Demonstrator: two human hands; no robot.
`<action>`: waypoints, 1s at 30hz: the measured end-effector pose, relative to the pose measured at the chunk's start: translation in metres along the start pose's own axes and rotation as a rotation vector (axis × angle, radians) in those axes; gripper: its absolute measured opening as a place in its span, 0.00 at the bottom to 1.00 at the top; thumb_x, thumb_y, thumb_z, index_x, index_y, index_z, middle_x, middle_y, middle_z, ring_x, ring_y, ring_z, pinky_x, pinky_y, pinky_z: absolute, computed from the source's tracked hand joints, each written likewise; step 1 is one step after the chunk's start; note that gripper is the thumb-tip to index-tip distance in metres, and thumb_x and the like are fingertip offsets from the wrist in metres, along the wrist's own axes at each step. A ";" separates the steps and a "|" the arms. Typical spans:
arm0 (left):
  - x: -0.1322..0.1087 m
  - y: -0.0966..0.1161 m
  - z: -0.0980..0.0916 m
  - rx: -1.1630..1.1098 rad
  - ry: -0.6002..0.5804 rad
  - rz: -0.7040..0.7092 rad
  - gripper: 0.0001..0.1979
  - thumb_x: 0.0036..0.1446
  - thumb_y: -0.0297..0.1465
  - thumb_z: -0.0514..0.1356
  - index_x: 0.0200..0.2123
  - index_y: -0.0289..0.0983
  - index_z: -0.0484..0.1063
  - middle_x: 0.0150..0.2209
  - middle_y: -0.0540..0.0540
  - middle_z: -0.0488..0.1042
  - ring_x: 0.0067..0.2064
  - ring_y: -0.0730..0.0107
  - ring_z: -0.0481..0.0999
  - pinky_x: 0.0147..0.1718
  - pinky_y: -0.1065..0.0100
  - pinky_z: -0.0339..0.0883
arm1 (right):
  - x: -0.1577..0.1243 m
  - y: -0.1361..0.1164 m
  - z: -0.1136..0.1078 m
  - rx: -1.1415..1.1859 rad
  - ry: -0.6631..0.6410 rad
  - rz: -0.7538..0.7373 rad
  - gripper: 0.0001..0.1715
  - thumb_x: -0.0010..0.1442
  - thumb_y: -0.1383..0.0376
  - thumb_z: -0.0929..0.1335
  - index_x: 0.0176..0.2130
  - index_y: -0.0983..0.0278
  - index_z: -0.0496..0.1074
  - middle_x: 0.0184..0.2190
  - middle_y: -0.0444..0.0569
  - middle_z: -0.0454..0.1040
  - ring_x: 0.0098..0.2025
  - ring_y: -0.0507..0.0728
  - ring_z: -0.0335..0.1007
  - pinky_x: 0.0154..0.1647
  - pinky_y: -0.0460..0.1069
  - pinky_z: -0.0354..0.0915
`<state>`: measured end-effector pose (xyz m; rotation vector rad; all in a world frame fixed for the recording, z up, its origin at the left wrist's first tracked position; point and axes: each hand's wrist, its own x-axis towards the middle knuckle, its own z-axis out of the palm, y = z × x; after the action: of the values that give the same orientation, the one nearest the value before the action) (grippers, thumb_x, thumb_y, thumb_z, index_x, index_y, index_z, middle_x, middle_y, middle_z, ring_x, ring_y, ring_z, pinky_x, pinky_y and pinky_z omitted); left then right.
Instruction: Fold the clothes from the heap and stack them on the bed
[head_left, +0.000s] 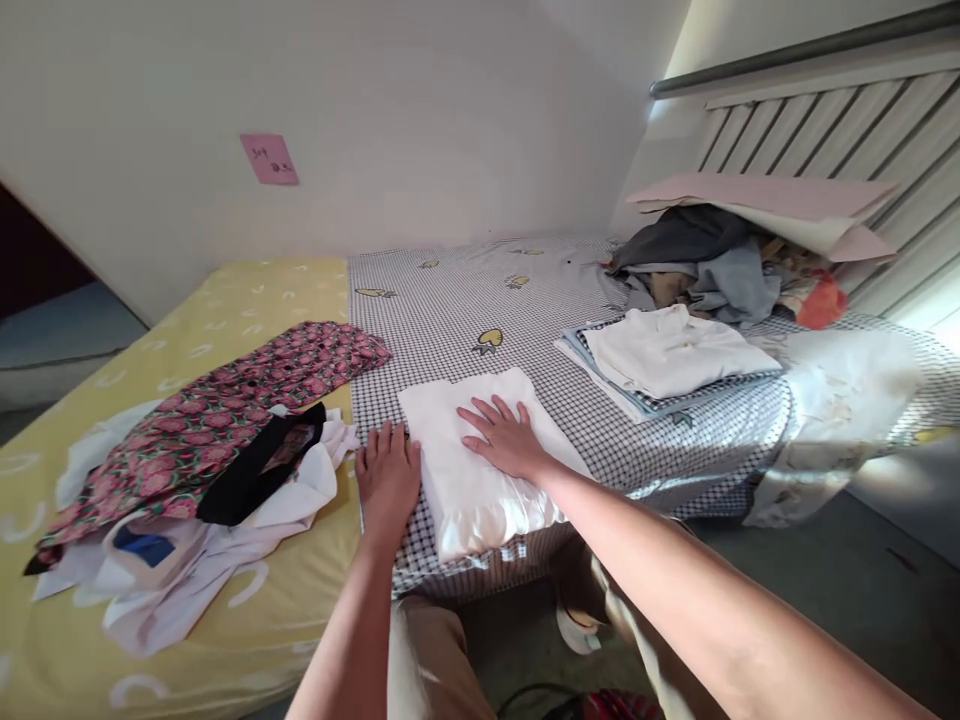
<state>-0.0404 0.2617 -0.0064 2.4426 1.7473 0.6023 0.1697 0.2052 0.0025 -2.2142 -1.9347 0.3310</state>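
"So, what lies closest to the person?"

"The white folded cloth (472, 490). It sits on the checked cover (457, 310), near the left edge where that meets the yellow cover (300, 570), and its near end comes up to the bed's front edge."

"And the hands?"

"Both flattened, neither gripping anything. The right hand (506, 440) spreads its fingers on top of the cloth. The left hand (388, 478) lies palm down just beside it, fingers slightly apart; I can't tell whether its thumb touches."

"What could go wrong?"

"I'd say a tug toward the body might drag the near end over the front edge, with so little surface left there. That end looks puckered, too, so uneven pressure from the right palm could set creases or skew the layers."

"Anything in the way?"

"Leftward, mostly. A pale garment (300, 500) ends close to the left hand and could snag on a wide sweep. Against it lie a black piece (240, 490) and a floral garment (247, 400), whose far end crosses onto the checks."

"Farther off?"

"A folded stack (675, 350) toward the right edge, well apart. Behind it, near the far right corner, a grey heap (686, 245) under a pink sheet (765, 195), beside the radiator (862, 115)."
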 end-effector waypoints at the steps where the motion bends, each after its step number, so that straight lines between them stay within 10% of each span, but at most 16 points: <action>1: -0.007 0.000 -0.001 -0.034 0.014 0.002 0.26 0.70 0.35 0.48 0.66 0.33 0.67 0.70 0.37 0.65 0.73 0.46 0.59 0.71 0.44 0.51 | 0.000 0.000 0.001 -0.005 0.004 0.003 0.38 0.72 0.40 0.50 0.75 0.42 0.47 0.79 0.36 0.41 0.79 0.65 0.28 0.74 0.73 0.27; 13: -0.111 0.010 0.015 -0.749 0.278 -0.124 0.13 0.63 0.38 0.57 0.33 0.42 0.79 0.32 0.45 0.79 0.35 0.60 0.77 0.40 0.58 0.71 | 0.000 -0.001 0.004 0.009 0.005 0.013 0.39 0.71 0.40 0.50 0.75 0.43 0.48 0.78 0.37 0.44 0.79 0.65 0.30 0.75 0.72 0.29; 20: -0.120 0.003 0.005 -1.083 -0.118 -0.273 0.26 0.57 0.57 0.59 0.29 0.40 0.79 0.25 0.47 0.78 0.32 0.62 0.77 0.35 0.63 0.71 | 0.003 0.003 0.010 -0.027 0.025 0.012 0.38 0.71 0.41 0.51 0.75 0.43 0.49 0.78 0.39 0.44 0.79 0.65 0.32 0.75 0.73 0.32; 25: -0.113 0.013 0.012 -1.301 -0.576 -0.433 0.39 0.39 0.75 0.53 0.15 0.44 0.56 0.10 0.59 0.49 0.14 0.79 0.47 0.16 0.68 0.44 | 0.003 0.003 0.010 -0.046 0.028 0.015 0.38 0.71 0.41 0.51 0.75 0.44 0.49 0.78 0.40 0.45 0.79 0.66 0.33 0.74 0.73 0.33; 30: -0.102 0.022 0.017 -1.432 -0.724 -0.482 0.38 0.33 0.74 0.59 0.18 0.44 0.57 0.09 0.64 0.45 0.14 0.82 0.40 0.15 0.70 0.42 | 0.002 0.000 0.008 -0.066 0.030 0.022 0.37 0.72 0.42 0.51 0.75 0.44 0.50 0.78 0.40 0.47 0.79 0.66 0.34 0.74 0.73 0.34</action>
<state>-0.0426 0.1623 -0.0431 0.9794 0.9034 0.4999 0.1682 0.2069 -0.0054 -2.2698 -1.9339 0.2394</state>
